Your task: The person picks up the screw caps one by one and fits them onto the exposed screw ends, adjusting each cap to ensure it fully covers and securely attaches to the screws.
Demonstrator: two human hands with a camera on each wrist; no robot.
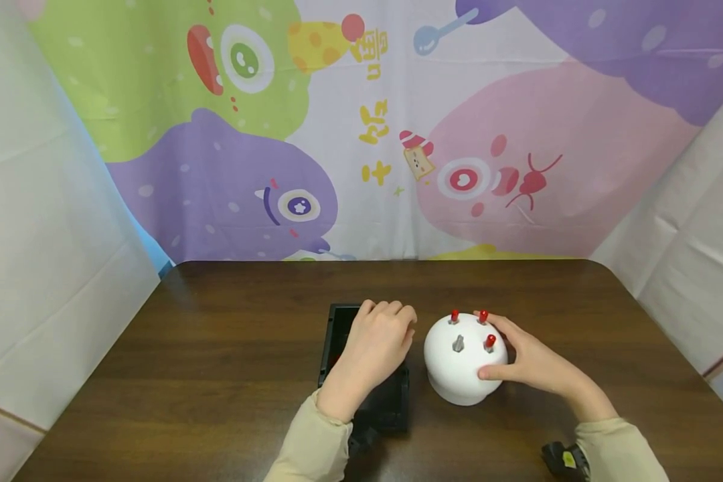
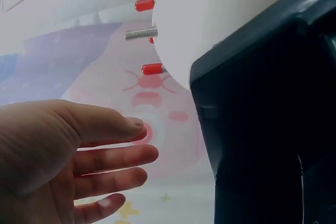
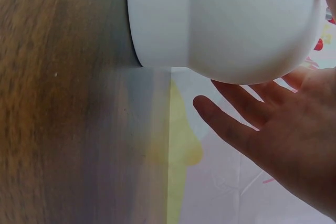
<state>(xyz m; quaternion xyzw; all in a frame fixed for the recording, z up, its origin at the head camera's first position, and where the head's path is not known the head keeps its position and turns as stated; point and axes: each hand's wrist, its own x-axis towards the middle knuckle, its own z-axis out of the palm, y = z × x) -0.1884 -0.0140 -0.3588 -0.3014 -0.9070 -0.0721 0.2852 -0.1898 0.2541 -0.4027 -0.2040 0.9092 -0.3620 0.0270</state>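
Note:
A white dome [image 1: 458,369] stands on the brown table [image 1: 217,348] right of centre. Three red-tipped pins [image 1: 490,342] and one grey metal pin [image 1: 458,344] stick up from its top. My right hand [image 1: 521,355] rests against the dome's right side, thumb at the front and fingers towards the back. In the right wrist view its fingers [image 3: 247,114] lie straight beside the dome [image 3: 226,19]. A black tray [image 1: 336,328] sits just left of the dome. My left hand [image 1: 378,345] hovers over it with relaxed fingers [image 2: 115,156], holding nothing.
A cartoon-printed cloth [image 1: 361,134] hangs behind the table, with white sheets [image 1: 48,234] on both sides. A small black device [image 1: 563,460] sits at my right wrist near the table's front edge. Bare wood stretches to the left and far right.

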